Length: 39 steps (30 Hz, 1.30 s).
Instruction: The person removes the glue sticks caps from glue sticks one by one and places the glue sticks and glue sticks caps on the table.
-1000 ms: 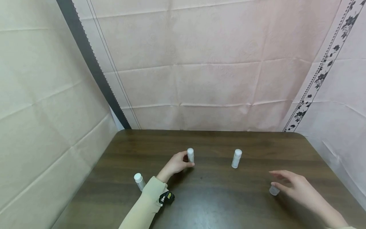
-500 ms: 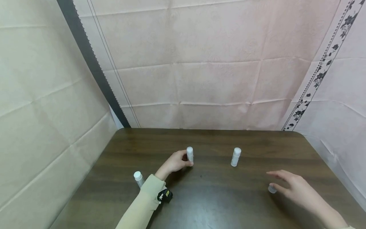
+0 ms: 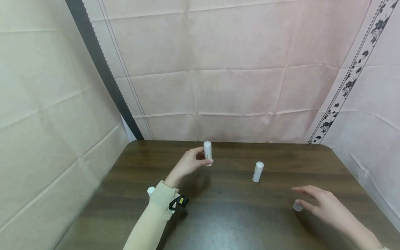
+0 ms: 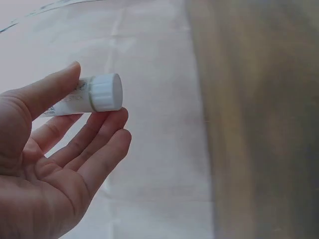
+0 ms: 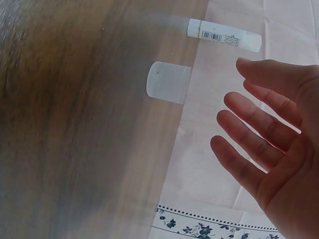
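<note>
My left hand (image 3: pixel 187 163) pinches a white glue stick (image 3: pixel 207 151) between thumb and fingers, holding it upright above the table. In the left wrist view its ridged white cap (image 4: pixel 105 92) and part of a printed label show. My right hand (image 3: pixel 328 210) hovers at the right with fingers spread and holds nothing. Beside its thumb stands a small translucent cup (image 5: pixel 169 82), apart from the fingers in the right wrist view and partly covered by the thumb in the head view. A second glue stick (image 3: pixel 258 172) stands upright between the hands; its barcode faces the right wrist camera.
Behind my left forearm, the white top of another similar stick (image 3: pixel 151 191) shows; the sleeve hides the rest. Everything stands on a dark brown wooden table (image 3: pixel 231 215). Pale cloth (image 3: pixel 237 90) hangs along the table's back and sides.
My left hand has lifted the glue stick off the table and moved it up and away. The forearm now covers more of the left stick. The right hand has barely moved.
</note>
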Each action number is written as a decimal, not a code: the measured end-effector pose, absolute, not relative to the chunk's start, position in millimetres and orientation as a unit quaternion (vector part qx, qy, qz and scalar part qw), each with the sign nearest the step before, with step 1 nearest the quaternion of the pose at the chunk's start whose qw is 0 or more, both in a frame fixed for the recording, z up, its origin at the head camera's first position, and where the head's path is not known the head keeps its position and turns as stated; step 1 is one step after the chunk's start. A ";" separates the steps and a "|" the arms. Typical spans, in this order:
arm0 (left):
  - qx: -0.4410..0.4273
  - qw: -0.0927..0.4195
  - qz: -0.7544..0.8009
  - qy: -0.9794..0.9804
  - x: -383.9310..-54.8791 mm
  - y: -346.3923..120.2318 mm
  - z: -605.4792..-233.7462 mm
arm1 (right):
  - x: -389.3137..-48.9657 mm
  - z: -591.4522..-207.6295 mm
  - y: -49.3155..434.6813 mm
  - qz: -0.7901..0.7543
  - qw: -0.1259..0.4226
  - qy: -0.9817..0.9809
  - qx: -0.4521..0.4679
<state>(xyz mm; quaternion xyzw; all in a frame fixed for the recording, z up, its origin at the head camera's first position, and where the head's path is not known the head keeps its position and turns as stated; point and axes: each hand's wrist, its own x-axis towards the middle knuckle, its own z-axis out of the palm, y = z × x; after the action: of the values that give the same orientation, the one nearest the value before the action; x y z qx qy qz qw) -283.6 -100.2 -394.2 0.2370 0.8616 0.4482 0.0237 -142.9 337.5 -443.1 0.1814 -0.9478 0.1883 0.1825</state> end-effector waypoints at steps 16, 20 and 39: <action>0.243 0.012 0.434 0.867 -269.2 -110.2 -389.2 | -141.0 -443.9 334.1 0.212 0.140 -0.954 0.160; 0.259 0.033 0.433 0.863 -251.5 -106.9 -397.3 | -141.9 -443.9 333.9 0.202 0.154 -0.952 0.172; 0.299 0.079 0.410 0.858 -203.7 -97.7 -409.7 | -158.0 -410.7 350.5 0.168 0.244 -0.936 0.188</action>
<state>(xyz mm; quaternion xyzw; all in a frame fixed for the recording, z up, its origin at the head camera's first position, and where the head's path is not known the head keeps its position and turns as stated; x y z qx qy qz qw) -203.7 -97.7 -409.7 0.2990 0.8579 0.4104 0.0787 -158.0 350.5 -410.7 0.1885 -0.9362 0.1680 0.2444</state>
